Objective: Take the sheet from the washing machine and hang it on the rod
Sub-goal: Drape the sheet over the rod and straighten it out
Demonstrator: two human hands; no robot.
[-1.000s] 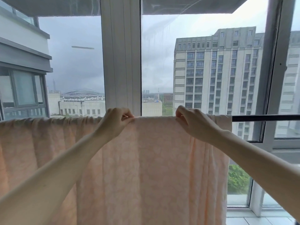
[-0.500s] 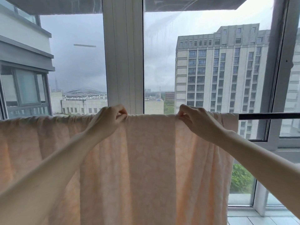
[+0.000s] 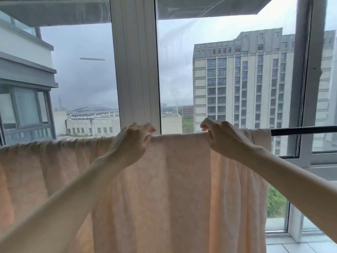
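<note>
- Both hands have eased off since half a second ago: left hand (image 3: 130,143) was pinching the top fold, now its fingers are spread and lifting clear of it; the sheet's flat middle span looks a bit wider.
- Right hand (image 3: 221,137) has thumb and fingers curled over the top fold, pinching cloth at the rod line.
- Peach sheet (image 3: 175,189) is draped over the black rod (image 3: 302,130), hanging in front of the window (image 3: 175,70). Left stretch is bunched in gathers; middle between my hands is flat; right edge hangs in loose folds just short of the bare rod.
- Step in hand, as I read it: spreading the sheet along the rod. Hanging itself looks done.
- To do it well:
  - Keep the right pinch as anchor and re-grip left, further out in the gathers.
  - Slide cloth along the rod, don't tug down, or the far side may slip over.
  - Bare rod remains on the right; shift the right edge that way for room.
  - Can't see the far drape, so check that both sides hang about even.
</note>
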